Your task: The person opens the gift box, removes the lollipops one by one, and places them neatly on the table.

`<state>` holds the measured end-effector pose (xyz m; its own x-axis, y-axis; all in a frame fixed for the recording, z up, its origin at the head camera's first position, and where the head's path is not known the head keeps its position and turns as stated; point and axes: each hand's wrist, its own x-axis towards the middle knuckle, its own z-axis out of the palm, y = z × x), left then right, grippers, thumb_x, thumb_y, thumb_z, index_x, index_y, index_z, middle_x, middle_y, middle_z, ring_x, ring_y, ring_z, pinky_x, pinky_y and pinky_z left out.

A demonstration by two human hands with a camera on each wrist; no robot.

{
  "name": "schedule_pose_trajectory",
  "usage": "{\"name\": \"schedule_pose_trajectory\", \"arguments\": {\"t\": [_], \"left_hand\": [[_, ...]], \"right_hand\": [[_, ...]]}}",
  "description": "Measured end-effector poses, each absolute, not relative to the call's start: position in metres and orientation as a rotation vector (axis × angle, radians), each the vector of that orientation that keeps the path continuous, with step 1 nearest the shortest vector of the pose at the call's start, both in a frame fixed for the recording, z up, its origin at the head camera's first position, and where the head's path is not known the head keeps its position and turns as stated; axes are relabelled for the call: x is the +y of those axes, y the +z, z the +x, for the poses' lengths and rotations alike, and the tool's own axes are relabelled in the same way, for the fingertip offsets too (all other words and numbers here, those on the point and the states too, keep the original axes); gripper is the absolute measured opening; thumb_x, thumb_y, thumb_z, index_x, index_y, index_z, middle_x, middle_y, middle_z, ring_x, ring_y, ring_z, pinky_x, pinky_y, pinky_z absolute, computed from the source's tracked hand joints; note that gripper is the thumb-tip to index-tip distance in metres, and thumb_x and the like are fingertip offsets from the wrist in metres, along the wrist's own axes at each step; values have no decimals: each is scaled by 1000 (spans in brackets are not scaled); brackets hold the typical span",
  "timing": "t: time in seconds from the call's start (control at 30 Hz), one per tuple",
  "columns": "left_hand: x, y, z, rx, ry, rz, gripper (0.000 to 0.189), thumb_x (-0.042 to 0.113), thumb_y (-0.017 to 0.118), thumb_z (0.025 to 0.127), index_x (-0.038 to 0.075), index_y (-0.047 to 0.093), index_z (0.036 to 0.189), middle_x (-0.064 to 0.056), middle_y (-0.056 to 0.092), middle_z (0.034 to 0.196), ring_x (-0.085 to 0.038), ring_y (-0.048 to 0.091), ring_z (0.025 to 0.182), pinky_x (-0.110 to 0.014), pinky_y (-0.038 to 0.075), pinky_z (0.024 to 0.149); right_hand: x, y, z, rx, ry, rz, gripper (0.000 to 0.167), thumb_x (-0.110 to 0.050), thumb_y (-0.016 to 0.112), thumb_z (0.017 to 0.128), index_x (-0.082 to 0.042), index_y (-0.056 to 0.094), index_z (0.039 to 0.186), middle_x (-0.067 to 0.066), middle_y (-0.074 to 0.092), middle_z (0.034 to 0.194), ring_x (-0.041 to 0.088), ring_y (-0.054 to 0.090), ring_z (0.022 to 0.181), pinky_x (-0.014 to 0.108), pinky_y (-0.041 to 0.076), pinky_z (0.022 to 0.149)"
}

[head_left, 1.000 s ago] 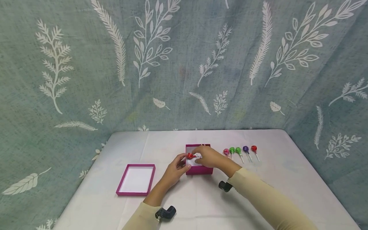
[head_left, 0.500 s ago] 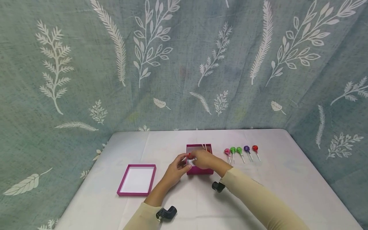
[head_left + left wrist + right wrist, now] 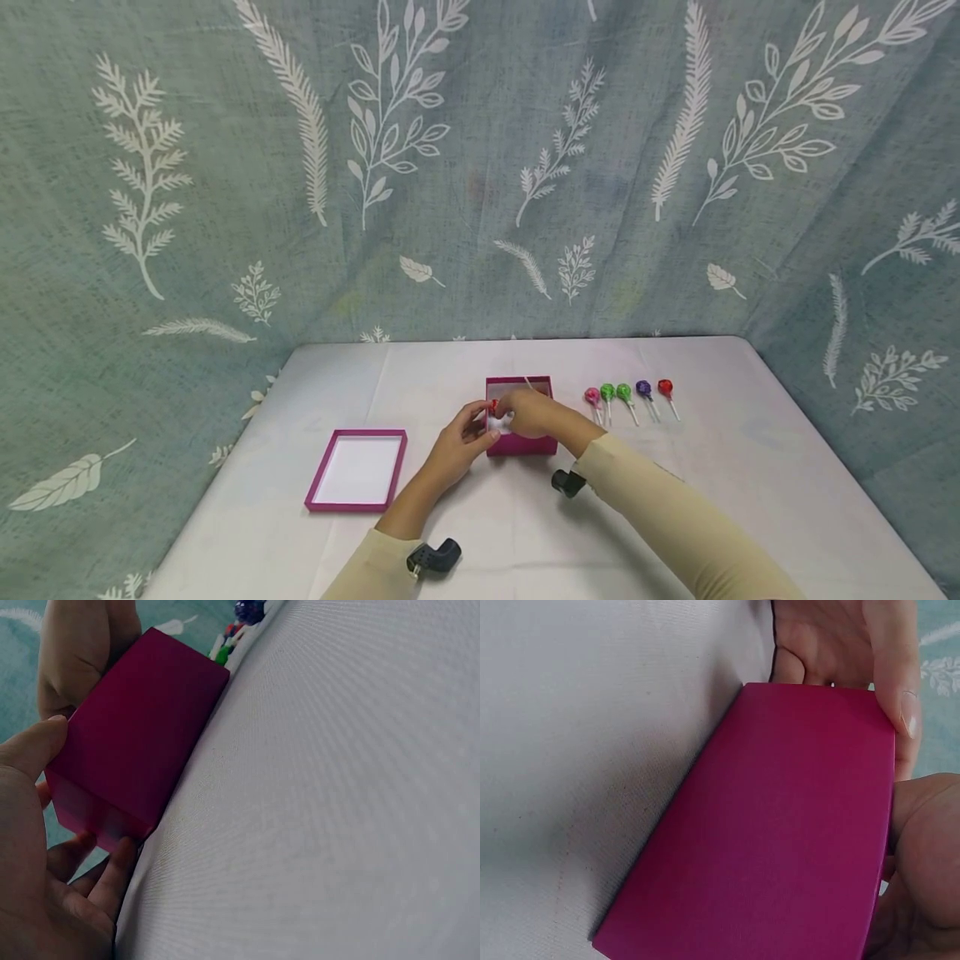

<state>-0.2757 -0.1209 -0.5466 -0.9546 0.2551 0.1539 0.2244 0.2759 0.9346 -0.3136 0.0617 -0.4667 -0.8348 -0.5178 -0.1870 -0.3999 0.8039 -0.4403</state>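
A magenta box (image 3: 522, 445) with a white inside stands lidless at the middle of the table. My left hand (image 3: 459, 442) grips its left end, thumb at the near top edge and fingers against the side, as the left wrist view shows. Over the box's open top, my right hand (image 3: 528, 413) reaches inside with bent fingers. A red lollipop (image 3: 493, 407) shows at its fingertips, mostly hidden by both hands. A thin white stick (image 3: 528, 383) pokes up behind the right hand. Box walls block the right fingertips in both wrist views.
The box's lid (image 3: 356, 471), magenta-rimmed and white inside, lies upturned to the left. Right of the box is a row of lollipops: pink (image 3: 592, 395), two green (image 3: 608, 391), purple (image 3: 643, 387) and red (image 3: 665, 387). A patterned cloth (image 3: 480, 167) hangs behind the table.
My right hand has moved left and lower into the box, taking the red lollipop along, so less of it shows. My left hand has stayed on the box.
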Motion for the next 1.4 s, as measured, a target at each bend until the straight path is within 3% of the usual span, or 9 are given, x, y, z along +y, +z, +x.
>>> {"name": "schedule_pose_trajectory", "arguments": {"t": [0.23,0.53,0.8,1.03,1.2,1.3,1.4], "left_hand": [[-121,-545,-274,2473,1825,481,56,34,71,90,22,49,140,-13,45,146,-34,46,130,-42,43,103],[-122,-546,-274,2447,1835,479,58,35,72,89,21,48,140,-13,45,146,-33,45,131,-40,42,104],[-122,-547,-274,2441,1824,499,59,32,70,91,18,46,143,-14,42,147,-34,43,132,-42,42,104],[-120,-524,-264,2435,1797,522,60,26,68,93,7,42,144,-21,41,146,-39,43,131,-46,40,104],[-120,-511,-256,2440,1796,527,59,24,69,93,6,43,143,-22,42,146,-39,43,131,-46,40,105],[-120,-510,-256,2444,1781,509,60,25,69,92,7,43,144,-20,41,147,-37,43,132,-44,40,105],[-120,-514,-258,2457,1766,496,60,27,69,93,8,43,144,-20,40,148,-36,43,132,-43,40,105]], "right_hand": [[62,-469,-317,2693,-482,-707,11,-12,69,87,-19,76,91,-5,67,92,13,61,88,36,53,85],[59,-471,-320,2616,-437,-767,17,-16,64,93,-17,77,104,-4,70,110,15,62,105,36,51,94],[63,-469,-320,2616,-588,-766,11,-11,70,89,-16,79,93,-6,71,90,9,63,84,30,56,80],[65,-467,-322,2716,-690,-752,12,-3,74,84,-12,78,90,-7,69,82,10,61,80,28,55,75],[66,-473,-325,2844,-738,-814,12,-2,69,87,-11,77,88,-5,67,79,11,57,74,27,53,69],[66,-477,-326,2874,-763,-823,13,-1,68,88,-11,76,88,-3,69,82,10,58,74,29,53,72],[66,-478,-327,2889,-752,-817,15,1,69,86,-12,76,89,-3,70,84,11,60,78,35,52,87]]}}
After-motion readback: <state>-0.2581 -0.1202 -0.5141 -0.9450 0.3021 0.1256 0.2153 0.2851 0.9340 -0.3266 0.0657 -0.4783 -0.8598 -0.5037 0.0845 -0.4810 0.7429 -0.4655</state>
